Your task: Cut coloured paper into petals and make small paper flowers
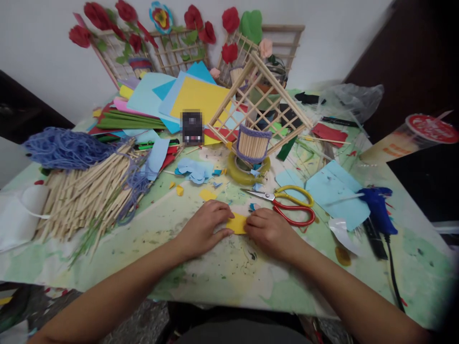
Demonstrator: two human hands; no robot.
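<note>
A small piece of yellow paper (pixel 237 223) lies between my two hands at the near middle of the table. My left hand (pixel 207 225) grips its left end, thumb below and fingers above. The right end is pinched under the curled fingers of my right hand (pixel 270 231). Just beyond my right hand rest scissors (pixel 278 197) with one yellow and one red handle, blades pointing left. A blue paper flower shape (pixel 194 170) and a smaller yellow paper scrap (pixel 208 194) lie beyond my left hand.
A wooden lattice (pixel 256 102) leans behind a roll of tape (pixel 247 174). Wooden sticks (pixel 86 191) and purple yarn (pixel 68 148) are heaped at left. At right are light blue paper (pixel 337 191), a blue glue gun (pixel 378 205) with its cord, and a lidded drink cup (pixel 409 138).
</note>
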